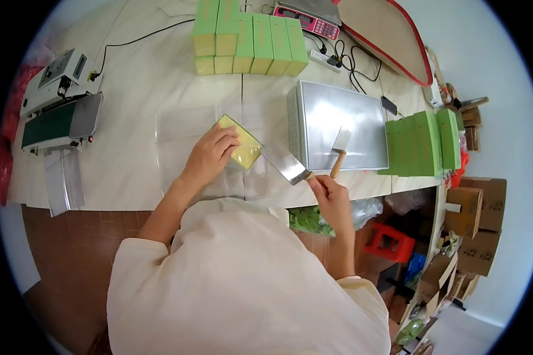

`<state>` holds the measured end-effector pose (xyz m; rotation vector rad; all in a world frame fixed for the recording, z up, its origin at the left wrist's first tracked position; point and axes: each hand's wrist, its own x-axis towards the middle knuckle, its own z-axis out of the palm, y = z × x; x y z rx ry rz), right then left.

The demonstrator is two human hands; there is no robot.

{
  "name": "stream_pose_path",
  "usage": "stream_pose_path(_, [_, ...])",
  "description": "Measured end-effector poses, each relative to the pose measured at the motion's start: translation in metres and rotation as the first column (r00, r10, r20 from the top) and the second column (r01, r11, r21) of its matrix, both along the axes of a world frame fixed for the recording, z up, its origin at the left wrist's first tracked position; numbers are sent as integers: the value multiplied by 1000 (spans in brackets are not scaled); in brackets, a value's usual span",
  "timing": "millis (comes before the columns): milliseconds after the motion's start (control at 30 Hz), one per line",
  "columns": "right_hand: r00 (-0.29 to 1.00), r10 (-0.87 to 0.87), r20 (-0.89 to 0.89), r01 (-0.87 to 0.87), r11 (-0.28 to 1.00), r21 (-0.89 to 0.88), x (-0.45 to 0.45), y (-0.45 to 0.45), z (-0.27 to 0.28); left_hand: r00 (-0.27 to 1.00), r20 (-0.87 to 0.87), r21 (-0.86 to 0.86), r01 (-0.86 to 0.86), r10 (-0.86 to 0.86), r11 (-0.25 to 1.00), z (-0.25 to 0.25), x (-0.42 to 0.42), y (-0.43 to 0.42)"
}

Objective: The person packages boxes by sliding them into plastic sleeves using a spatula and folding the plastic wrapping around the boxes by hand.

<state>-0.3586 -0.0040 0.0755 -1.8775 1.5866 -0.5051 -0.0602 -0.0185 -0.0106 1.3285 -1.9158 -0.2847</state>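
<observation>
My left hand (212, 152) is closed on a small yellow box with green edges (246, 148), its fingers lying over the upper left part. The box sits tilted at an angle on the table, and its surface shines like clear film. In my right hand (333, 198) is a broad-bladed metal spatula (285, 164), gripped by its handle. The blade's far end meets the right corner of the box. A second, smaller spatula (341, 142) with a wooden handle rests on the metal-topped plate (361, 109) to the right. Clear sheets (180, 133) lie under and around the box.
Green boxes (263, 44) are stacked at the back, and more green boxes (417, 142) stand at the right. A sealing-type machine (59, 112) occupies the left side. Behind the plate are a pink scale (307, 22) and a power strip with cables (326, 60). A red stool (389, 242) stands below.
</observation>
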Motion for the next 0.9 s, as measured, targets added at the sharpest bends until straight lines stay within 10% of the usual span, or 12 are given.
stream_pose_path(433, [995,98,-29,-102,941,-322,71,5,-46,950,-269,273,-82,158,959,9,40,18])
stream_pose_path(900, [978,202,-42,-206,947,-248,79,-1,-41,912,-314,278,354,-264,893,10,35,-19])
